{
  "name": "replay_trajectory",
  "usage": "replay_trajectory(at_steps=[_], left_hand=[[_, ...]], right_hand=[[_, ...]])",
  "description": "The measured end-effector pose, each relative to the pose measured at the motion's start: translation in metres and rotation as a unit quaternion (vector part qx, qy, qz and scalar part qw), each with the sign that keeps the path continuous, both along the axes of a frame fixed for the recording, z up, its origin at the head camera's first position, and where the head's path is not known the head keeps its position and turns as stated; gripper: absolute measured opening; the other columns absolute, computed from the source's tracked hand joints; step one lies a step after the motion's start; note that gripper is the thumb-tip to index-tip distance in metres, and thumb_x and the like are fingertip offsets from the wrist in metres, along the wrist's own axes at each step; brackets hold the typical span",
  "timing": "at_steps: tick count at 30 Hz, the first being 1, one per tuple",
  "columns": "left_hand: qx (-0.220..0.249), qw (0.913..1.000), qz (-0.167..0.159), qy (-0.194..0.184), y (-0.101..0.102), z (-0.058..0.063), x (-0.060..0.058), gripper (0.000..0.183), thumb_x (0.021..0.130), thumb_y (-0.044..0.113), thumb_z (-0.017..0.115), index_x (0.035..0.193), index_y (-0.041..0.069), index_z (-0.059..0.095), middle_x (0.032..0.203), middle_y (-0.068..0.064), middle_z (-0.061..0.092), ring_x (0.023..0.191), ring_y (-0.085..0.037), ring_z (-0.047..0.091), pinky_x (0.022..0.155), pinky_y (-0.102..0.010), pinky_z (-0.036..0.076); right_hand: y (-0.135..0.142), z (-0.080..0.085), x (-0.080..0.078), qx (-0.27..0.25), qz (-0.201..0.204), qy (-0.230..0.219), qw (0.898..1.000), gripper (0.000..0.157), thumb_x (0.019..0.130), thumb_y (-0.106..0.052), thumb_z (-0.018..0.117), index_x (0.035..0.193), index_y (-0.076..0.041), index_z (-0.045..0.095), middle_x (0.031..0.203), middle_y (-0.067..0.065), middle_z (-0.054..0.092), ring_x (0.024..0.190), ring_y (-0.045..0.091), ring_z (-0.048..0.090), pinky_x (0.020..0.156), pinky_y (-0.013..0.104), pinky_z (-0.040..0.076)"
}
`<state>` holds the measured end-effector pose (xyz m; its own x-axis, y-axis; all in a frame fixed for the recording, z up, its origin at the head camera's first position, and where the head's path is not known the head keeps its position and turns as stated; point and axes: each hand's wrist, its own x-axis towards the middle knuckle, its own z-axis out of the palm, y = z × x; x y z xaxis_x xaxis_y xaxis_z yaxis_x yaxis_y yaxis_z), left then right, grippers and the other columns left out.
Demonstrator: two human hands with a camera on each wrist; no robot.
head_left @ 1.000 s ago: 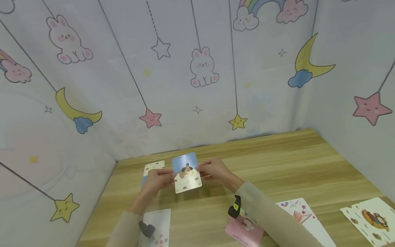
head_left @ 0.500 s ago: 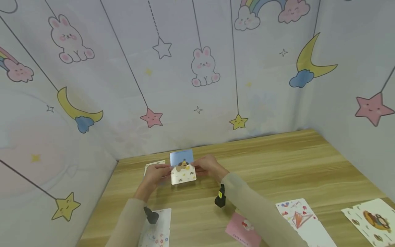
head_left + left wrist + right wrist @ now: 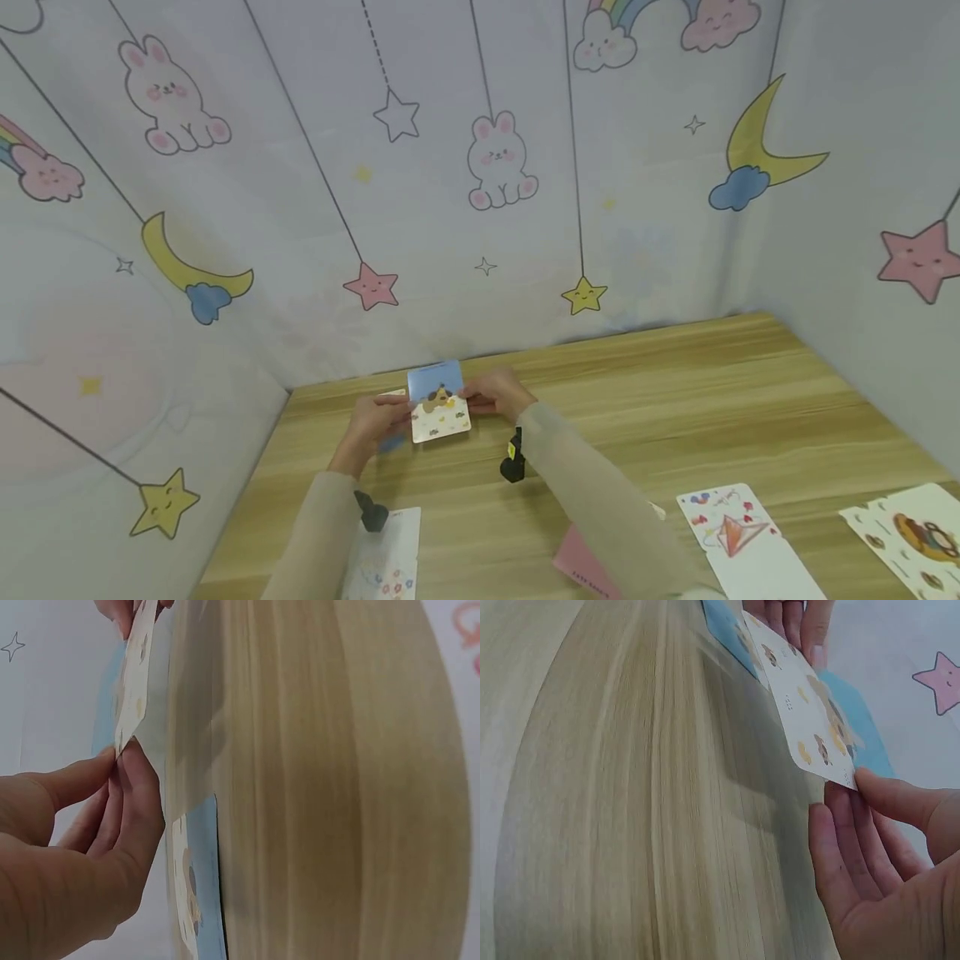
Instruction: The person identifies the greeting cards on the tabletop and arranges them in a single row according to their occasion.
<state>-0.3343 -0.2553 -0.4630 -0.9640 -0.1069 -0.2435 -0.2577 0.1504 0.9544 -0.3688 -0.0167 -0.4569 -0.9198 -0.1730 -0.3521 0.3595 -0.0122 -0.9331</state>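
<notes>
Both hands hold a card point(image 3: 439, 402) with a blue top, a cream bottom and a brown puppy, near the back left of the table. My left hand point(image 3: 369, 427) pinches its left edge between thumb and fingers. On the opposite edge, my right hand point(image 3: 501, 395) has the same pinch. In the right wrist view the card point(image 3: 802, 712) is tilted above the tabletop and casts a shadow. A similar blue and cream card point(image 3: 196, 877) lies flat on the wood beside my left hand, mostly hidden by that hand in the head view.
Nearer on the wooden table point(image 3: 637, 408) lie a white card with flowers point(image 3: 393, 562), a pink card point(image 3: 581, 562) partly under the right sleeve, a white card with a red drawing point(image 3: 757, 550), and a cream card point(image 3: 911, 542). Printed cloth walls point(image 3: 450, 233) enclose the table.
The hands have carried the puppy card a little left and farther toward the back wall. The right forearm has shifted left, and the left hand now covers more of the flat card.
</notes>
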Motion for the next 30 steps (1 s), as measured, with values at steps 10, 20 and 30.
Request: replay_trajectory(at_steps=[10,20,30], left_hand=[[-0.108,0.9937,0.022,0.021,0.009,-0.004,-0.010,0.027,0.094,0.001,0.074,0.116,-0.014,0.071,0.102,-0.021,0.077,0.071,-0.010,0.072,0.071,-0.025,0.064],[-0.238,0.9687,0.024,0.066,0.018,0.001,-0.006,0.020,0.089,0.000,0.077,0.104,-0.014,0.075,0.094,-0.029,0.078,0.062,-0.018,0.075,0.064,-0.030,0.064],[-0.364,0.9258,0.028,0.097,0.017,-0.007,-0.011,0.013,0.085,0.004,0.081,0.091,-0.008,0.080,0.093,-0.024,0.079,0.087,-0.040,0.076,0.088,-0.053,0.062]], right_hand=[[-0.018,-0.003,0.002,0.145,-0.052,0.072,0.985,0.012,0.078,0.006,0.084,0.088,0.006,0.078,0.085,0.015,0.078,0.068,0.019,0.068,0.068,0.032,0.060],[-0.030,-0.008,0.001,0.285,-0.019,0.122,0.951,0.055,0.081,-0.002,0.081,0.048,-0.018,0.040,0.050,-0.003,0.037,0.050,0.016,0.032,0.049,0.030,0.029],[-0.039,-0.017,-0.001,0.314,-0.004,0.160,0.936,0.056,0.082,0.005,0.065,0.050,-0.021,0.029,0.050,-0.007,0.020,0.048,0.012,0.019,0.044,0.028,0.019]])
